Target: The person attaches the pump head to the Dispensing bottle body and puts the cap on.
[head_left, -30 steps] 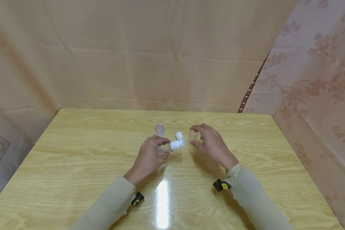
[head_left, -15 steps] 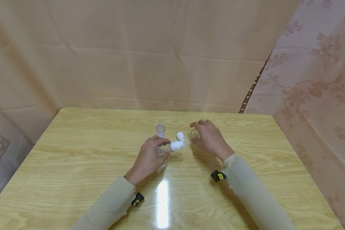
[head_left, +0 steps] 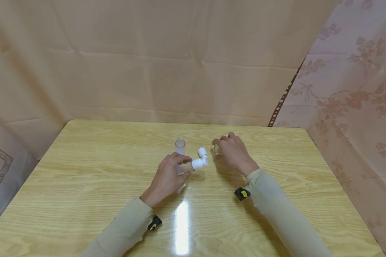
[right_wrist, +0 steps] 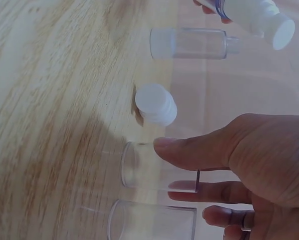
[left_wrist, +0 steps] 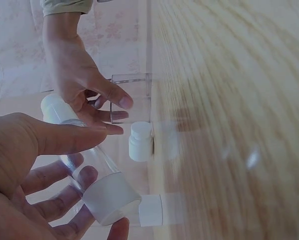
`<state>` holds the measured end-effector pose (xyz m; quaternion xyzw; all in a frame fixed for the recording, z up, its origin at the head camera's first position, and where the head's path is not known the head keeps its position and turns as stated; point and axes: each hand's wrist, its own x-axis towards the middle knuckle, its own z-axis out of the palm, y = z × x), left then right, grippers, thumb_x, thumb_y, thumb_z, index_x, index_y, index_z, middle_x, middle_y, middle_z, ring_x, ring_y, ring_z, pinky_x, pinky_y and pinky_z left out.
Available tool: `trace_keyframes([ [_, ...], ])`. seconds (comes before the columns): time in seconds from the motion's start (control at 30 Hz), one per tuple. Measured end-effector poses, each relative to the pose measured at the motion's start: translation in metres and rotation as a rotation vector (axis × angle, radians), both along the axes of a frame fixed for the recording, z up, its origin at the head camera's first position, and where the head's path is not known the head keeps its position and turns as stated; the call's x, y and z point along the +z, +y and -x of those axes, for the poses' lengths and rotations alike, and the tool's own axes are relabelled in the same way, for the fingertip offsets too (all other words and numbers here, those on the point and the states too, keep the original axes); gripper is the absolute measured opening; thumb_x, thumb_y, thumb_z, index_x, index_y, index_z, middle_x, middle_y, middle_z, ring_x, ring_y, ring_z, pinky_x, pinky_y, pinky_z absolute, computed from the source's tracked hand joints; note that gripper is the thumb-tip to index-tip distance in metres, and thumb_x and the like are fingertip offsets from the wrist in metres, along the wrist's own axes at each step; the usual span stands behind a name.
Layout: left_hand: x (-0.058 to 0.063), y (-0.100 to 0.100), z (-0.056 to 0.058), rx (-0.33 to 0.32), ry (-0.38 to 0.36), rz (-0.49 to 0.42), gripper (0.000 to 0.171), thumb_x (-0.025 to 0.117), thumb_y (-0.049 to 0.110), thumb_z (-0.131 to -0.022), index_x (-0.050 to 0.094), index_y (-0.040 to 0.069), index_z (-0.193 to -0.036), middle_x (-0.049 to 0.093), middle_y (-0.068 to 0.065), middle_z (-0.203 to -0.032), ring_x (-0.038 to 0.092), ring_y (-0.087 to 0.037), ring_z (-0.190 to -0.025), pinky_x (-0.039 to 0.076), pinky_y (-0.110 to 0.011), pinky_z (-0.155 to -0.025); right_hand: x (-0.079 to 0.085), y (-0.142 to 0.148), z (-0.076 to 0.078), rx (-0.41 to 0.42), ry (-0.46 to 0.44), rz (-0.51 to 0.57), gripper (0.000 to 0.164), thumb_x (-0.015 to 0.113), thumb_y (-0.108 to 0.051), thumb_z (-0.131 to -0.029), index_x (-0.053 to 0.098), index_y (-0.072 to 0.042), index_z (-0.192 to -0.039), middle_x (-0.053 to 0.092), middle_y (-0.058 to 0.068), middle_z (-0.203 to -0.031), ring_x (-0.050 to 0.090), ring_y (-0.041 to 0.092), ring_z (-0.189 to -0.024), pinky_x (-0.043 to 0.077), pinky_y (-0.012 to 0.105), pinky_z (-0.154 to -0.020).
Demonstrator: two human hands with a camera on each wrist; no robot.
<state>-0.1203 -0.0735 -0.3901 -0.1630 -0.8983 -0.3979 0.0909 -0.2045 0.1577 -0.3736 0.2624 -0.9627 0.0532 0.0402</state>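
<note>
My left hand (head_left: 170, 169) grips a clear bottle (left_wrist: 97, 162) with white ends, tilted above the table, thumb on one side and fingers on the other. Beneath it a second clear bottle (right_wrist: 199, 44) with a white base stands upright. A small white stepped piece (right_wrist: 155, 104), like a pump top, stands between the hands. My right hand (head_left: 234, 151) has its thumb and index finger on opposite sides of a clear cap (right_wrist: 139, 165), which appears to stand on the table. Another clear cap (right_wrist: 152, 222) is beside it, seen in the right wrist view; in the head view the hand seems to hide it.
The wood-grain table (head_left: 99, 171) extends around both hands. A beige curtain (head_left: 167, 64) hangs behind its far edge, and a flowered cloth (head_left: 347, 96) hangs at the right. Glare (head_left: 181, 228) lies on the near surface.
My right hand has shifted slightly up and left. The clear cap in its fingers, blurred a second ago, now looks steady. The left hand holds its bottle almost unmoved.
</note>
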Motion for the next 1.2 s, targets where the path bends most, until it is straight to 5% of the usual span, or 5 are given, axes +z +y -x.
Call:
trace_keyframes([
  [0.43, -0.001, 0.002, 0.0, -0.01, -0.005, -0.002, 0.035, 0.086, 0.0, -0.076, 0.075, 0.003, -0.109, 0.069, -0.011, -0.105, 0.063, -0.031, -0.097, 0.05, -0.046, -0.084, 0.001, 0.002, -0.003, 0.007, 0.038, 0.048, 0.035, 0.084, -0.019, -0.084, 0.074, -0.008, -0.116, 0.074, 0.01, -0.102, 0.052, 0.027, -0.084, 0.044, 0.039, -0.074],
  [0.7, -0.001, 0.004, 0.0, -0.005, 0.0, 0.003, 0.035, 0.086, 0.0, -0.076, 0.075, 0.004, -0.109, 0.07, -0.01, -0.104, 0.063, -0.03, -0.096, 0.05, -0.045, -0.083, 0.009, 0.006, -0.013, 0.003, 0.029, 0.192, 0.037, 0.083, -0.019, -0.086, 0.072, -0.005, -0.118, 0.074, 0.01, -0.102, 0.059, 0.031, -0.091, 0.048, 0.045, -0.082],
  [0.93, 0.0, 0.003, 0.0, -0.01, 0.0, 0.01, 0.036, 0.086, 0.001, -0.077, 0.075, 0.003, -0.11, 0.069, -0.011, -0.104, 0.062, -0.031, -0.096, 0.05, -0.046, -0.083, 0.015, 0.011, -0.028, -0.021, -0.068, 0.368, 0.037, 0.078, -0.024, -0.092, 0.069, -0.006, -0.124, 0.072, 0.008, -0.106, 0.062, 0.026, -0.094, 0.051, 0.045, -0.08],
  [1.2, 0.0, -0.001, 0.002, 0.009, 0.005, 0.009, 0.037, 0.087, 0.0, -0.075, 0.075, 0.004, -0.111, 0.069, -0.012, -0.105, 0.063, -0.029, -0.097, 0.051, -0.047, -0.084, 0.013, 0.02, -0.039, 0.052, -0.118, 0.567, 0.037, 0.077, -0.015, -0.091, 0.066, -0.004, -0.124, 0.071, 0.009, -0.109, 0.066, 0.023, -0.09, 0.055, 0.043, -0.077],
])
